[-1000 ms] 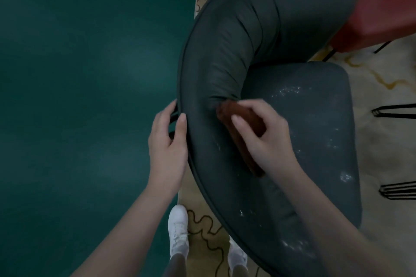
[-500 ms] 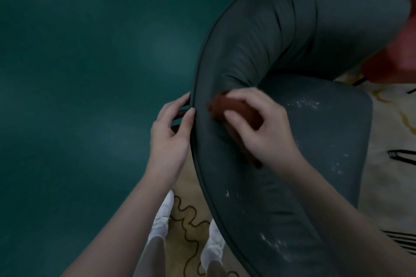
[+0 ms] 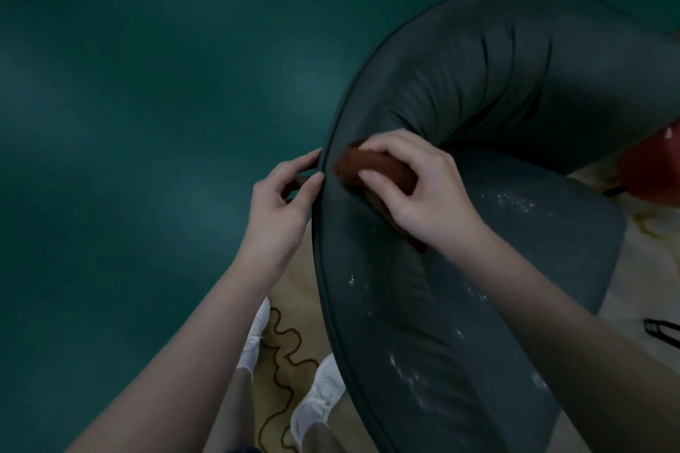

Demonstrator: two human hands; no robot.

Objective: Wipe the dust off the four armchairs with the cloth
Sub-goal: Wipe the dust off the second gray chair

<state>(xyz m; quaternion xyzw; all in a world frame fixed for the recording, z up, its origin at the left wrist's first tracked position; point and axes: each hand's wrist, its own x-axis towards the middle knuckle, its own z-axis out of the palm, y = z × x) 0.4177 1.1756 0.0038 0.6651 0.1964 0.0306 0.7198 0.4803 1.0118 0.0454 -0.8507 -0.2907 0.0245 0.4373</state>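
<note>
We stand behind the dark grey padded leather armchair (image 3: 496,85). Left grip (image 3: 279,210) pinches its piped rim. Right grip (image 3: 423,191) is curled round the rust-brown folded cloth (image 3: 371,167), pressing it on the backrest's inner curve. White dust specks (image 3: 412,375) lie on arm and seat: this chair is unfinished, we judge.

Lounge-like room: dark armchair (image 3: 496,92), red chair (image 3: 651,165), patterned rug (image 3: 283,353), green floor (image 3: 147,85).

Brown cloth (image 3: 371,166) on dusty armchair (image 3: 478,85)
</note>
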